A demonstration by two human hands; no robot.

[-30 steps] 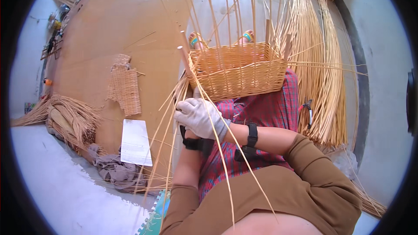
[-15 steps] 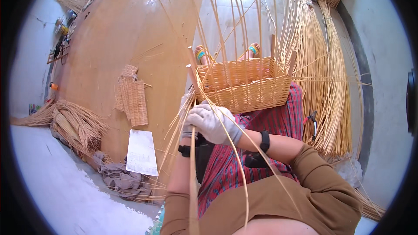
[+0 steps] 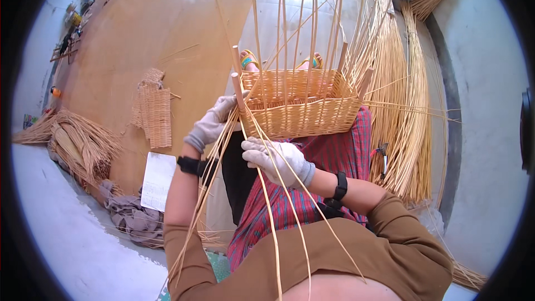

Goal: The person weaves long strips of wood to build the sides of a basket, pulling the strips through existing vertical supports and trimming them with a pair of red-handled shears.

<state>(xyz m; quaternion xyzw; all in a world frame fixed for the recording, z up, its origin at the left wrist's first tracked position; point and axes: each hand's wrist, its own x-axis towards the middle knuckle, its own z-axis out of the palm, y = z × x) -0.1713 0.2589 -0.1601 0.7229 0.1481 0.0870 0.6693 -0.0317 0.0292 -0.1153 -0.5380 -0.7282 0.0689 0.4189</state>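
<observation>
At nine o'clock a loose heap of cane (image 3: 78, 142) lies on the floor, with a small woven panel (image 3: 155, 112) at about ten and a sheet of paper (image 3: 157, 179) and a grey cloth (image 3: 131, 218) below it. Nearer the centre, the gloved left hand (image 3: 214, 122) rests against the near-left corner post (image 3: 238, 96) of the half-woven basket (image 3: 301, 107), which sits on the person's lap at twelve o'clock; its grip looks closed round a few strands there, though the fingers are partly hidden. The right hand (image 3: 278, 160), at six o'clock of the basket, has a closed grip on long weaving strands (image 3: 267, 212) that trail down over the body. At three o'clock stand bundled canes (image 3: 409, 106).

A likely risk: bent too sharply at the corner post, a strand could kink or snap, or slip from the gloved fingers and spring loose.
</observation>
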